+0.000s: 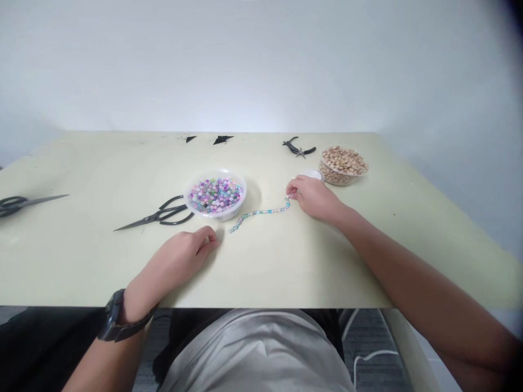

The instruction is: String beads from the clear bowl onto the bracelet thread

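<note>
A beaded strand [261, 213] of small blue, green and white beads lies in one loose S-curve on the pale green table [286, 272], between the two hands. The right hand [314, 198] pinches its upper end, fingertips [291, 188] together on it. The lower end lies free near the left hand [182, 256], whose fingers curl in together, resting on the tabletop just beyond the near edge. Whether they enclose anything small, I cannot tell. A black wristwatch [116, 316] sits on that wrist.

Just past the strand stands one round, white-rimmed bowl [214, 195] heaped with purple, pink and blue beads. A second, clear bowl [343, 166], full of tan beads, sits near the far right corner, and a small white lid [314, 174] lies just behind the right hand.

There are two pairs of black-handled scissors: one [157, 215] touching the first bowl's left side, the other [24, 204] cut off by the left side of the view. One pair of black-handled pliers [298, 147] and two dark triangular scraps [190, 139] lie along the far edge.
</note>
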Motion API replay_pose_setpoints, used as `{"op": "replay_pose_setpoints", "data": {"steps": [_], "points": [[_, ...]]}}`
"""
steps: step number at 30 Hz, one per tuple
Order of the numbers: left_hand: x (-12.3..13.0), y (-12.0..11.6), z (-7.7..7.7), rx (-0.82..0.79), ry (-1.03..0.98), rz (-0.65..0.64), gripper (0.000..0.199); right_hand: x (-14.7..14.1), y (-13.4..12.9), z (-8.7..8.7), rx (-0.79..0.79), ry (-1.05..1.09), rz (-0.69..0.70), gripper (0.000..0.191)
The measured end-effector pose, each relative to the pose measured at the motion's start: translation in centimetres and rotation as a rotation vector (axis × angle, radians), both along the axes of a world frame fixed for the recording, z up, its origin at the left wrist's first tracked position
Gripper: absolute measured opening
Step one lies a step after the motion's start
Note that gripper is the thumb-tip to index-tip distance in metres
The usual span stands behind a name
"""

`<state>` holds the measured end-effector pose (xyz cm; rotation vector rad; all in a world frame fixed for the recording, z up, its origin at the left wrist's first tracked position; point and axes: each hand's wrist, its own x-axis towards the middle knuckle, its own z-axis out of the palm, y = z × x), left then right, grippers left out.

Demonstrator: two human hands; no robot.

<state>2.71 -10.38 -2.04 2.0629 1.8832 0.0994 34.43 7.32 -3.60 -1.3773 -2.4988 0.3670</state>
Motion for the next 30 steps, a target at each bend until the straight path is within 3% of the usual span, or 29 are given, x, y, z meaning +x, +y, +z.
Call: {"op": "replay_pose_setpoints", "data": {"steps": [4, 12, 18, 22, 25, 30], "points": [[-0.2, -0.3, 0.6, -0.048, -0.013, -0.032, 0.027, -0.3, 0.0, -0.3, -0.034, 0.003, -0.006, 0.008], [-0.6, -0.6, 0.9, -0.086, -0.001, -0.091, 0.031, -0.7, -0.5, -0.4, -0.065, -0.020, 0.004, 0.019], [-1.2, -0.2, 1.1, -0.072, -0.137, -0.029, 0.027, -0.3, -0.4, -0.2, -0.082, 0.036, 0.058, 0.020], [-2.4, -0.2, 1.5, -0.014, -0.336, 0.003, 0.028, 0.1, -0.2, 0.4, -0.085, 0.145, 0.033, 0.017], [-3.3, -0.4, 1.8, 0.075, -0.531, 0.045, 0.036, 0.1, -0.4, 1.5, -0.198, 0.247, -0.021, 0.020], [-4.1, -0.6, 1.3, 0.123, -0.795, 0.193, 0.042, -0.2, -1.6, 3.0, -0.539, 0.404, -0.071, 0.017]]}}
